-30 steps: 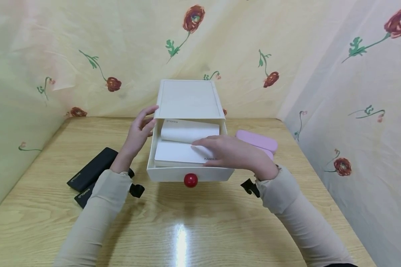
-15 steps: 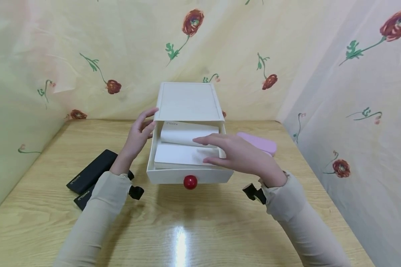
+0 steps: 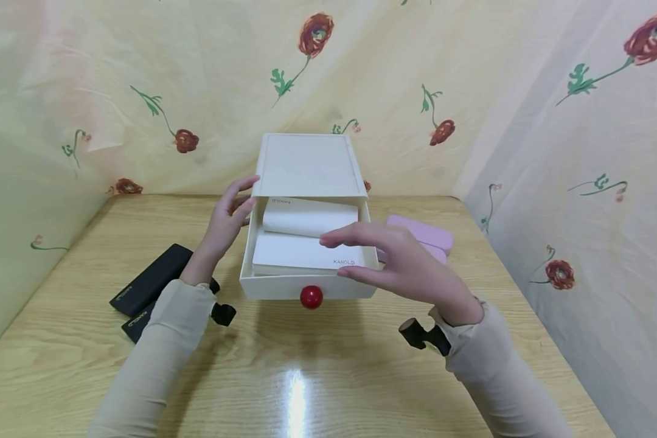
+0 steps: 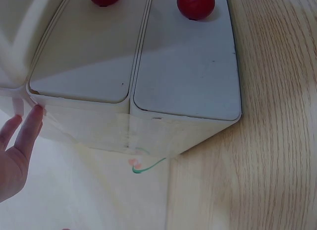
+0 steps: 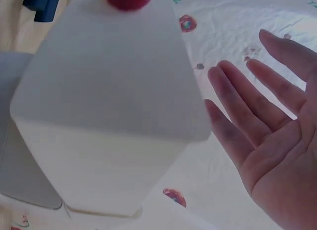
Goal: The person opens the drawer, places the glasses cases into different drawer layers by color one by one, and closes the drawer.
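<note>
In the head view, a white drawer cabinet point(image 3: 309, 164) has its top drawer point(image 3: 276, 289) pulled out, with a red knob point(image 3: 311, 297) on the front. Two white cases lie in it, shaped like glasses cases: a rounded rear case point(image 3: 306, 218) and a flatter front case point(image 3: 290, 252). My left hand point(image 3: 224, 216) touches the cabinet's left side with extended fingers, also seen in the left wrist view. Over the drawer's right side hovers my right hand point(image 3: 405, 258), fingers spread and holding nothing. The right wrist view shows that palm point(image 5: 277, 155) beside the drawer.
Left of the cabinet, a black case point(image 3: 153, 280) overlaps another black case point(image 3: 138, 322) on the wooden table point(image 3: 328, 365). Two purple cases point(image 3: 424, 234) lie to the right. Closed lower drawers point(image 4: 188, 66) show in the left wrist view. Floral cloth covers the walls.
My right hand has lifted off the front white case and drawn back to the right, uncovering its lettering. The left hand stays at the cabinet's side.
</note>
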